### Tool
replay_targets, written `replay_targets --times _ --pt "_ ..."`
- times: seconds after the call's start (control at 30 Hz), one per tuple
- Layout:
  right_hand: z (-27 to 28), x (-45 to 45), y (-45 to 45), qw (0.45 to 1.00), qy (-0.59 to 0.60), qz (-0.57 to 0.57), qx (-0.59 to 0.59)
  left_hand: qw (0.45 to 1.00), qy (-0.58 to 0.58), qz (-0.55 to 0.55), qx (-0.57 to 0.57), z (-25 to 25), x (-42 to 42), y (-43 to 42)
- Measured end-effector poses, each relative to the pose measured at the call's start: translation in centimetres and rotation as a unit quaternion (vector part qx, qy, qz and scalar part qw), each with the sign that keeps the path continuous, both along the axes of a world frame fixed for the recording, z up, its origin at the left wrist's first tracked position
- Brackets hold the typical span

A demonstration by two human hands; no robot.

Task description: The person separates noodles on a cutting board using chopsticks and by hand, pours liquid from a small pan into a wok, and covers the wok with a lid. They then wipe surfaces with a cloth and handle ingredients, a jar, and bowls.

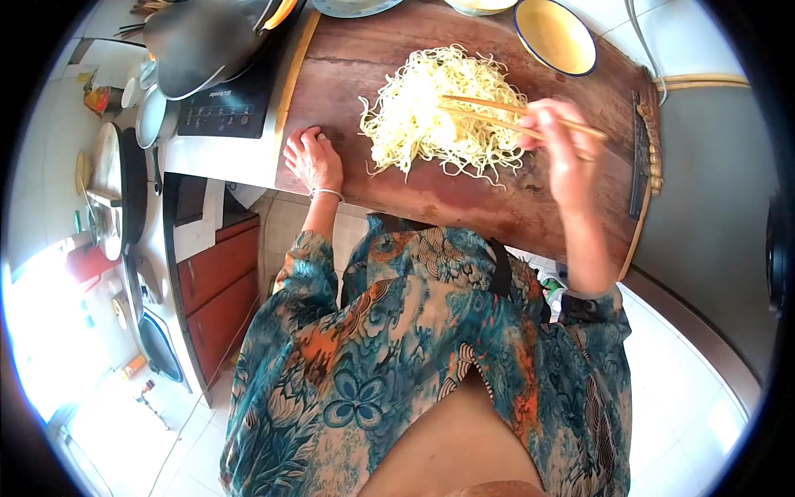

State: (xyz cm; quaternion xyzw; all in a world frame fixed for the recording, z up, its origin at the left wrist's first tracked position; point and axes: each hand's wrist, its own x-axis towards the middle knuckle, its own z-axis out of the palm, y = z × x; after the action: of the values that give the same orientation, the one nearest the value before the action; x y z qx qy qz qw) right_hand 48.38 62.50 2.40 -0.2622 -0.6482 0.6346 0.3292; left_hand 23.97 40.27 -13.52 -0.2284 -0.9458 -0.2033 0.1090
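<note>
A wide heap of pale yellow noodles (431, 124) lies loose on the reddish-brown wooden board (397, 195). My right hand (563, 141), at the heap's right side, is closed around a pair of wooden chopsticks (592, 130); their tips reach into the top of the noodles. To the left of the heap, my left hand (315, 161) rests on the board's front left edge, fingers apart and holding nothing. A bracelet is on that wrist.
A yellow bowl with a blue rim (556, 37) stands at the back right. Two more dishes are partly cut off at the top. On the left, a black wok (203, 45) sits over an induction cooker (224, 112). A dark knife (639, 157) lies at the board's right edge.
</note>
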Motion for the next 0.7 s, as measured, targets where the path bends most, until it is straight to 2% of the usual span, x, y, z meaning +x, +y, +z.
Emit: replay_targets --times 0.1,0.23,0.37,0.47,0.53,0.57,0.67,0.7 --pt "-2.2 0.0 -0.8 0.996 -0.062 0.065 0.024 1.0 0.015 -0.007 0.006 0.1 -0.2 0.1" --pt "0.1 1.9 0.0 0.98 -0.174 0.1 0.009 0.999 0.02 -0.009 0.026 -0.4 -0.3 0.2" --pt "1.7 0.6 -0.4 0.997 -0.057 0.045 0.01 1.0 0.012 0.008 0.013 -0.3 -0.1 0.4" --pt "0.0 -2.4 -2.9 0.993 -0.01 0.118 0.006 1.0 0.01 0.0 0.022 -0.3 -0.1 0.3" --pt "-2.9 -4.6 -4.8 0.98 -0.003 0.198 0.004 0.999 0.017 -0.001 0.029 -0.5 -0.3 0.5" --pt "-3.2 -5.2 -5.2 0.968 -0.047 0.245 0.029 0.999 0.02 -0.002 0.03 -0.5 -0.2 0.4" --pt "-6.1 -5.0 -3.8 0.968 -0.037 0.217 0.122 0.999 0.023 -0.002 0.034 -0.7 -0.1 0.4" --pt "-4.3 -4.2 -2.9 0.972 -0.062 0.2 0.107 0.999 0.02 -0.005 0.038 -0.4 0.0 0.5"
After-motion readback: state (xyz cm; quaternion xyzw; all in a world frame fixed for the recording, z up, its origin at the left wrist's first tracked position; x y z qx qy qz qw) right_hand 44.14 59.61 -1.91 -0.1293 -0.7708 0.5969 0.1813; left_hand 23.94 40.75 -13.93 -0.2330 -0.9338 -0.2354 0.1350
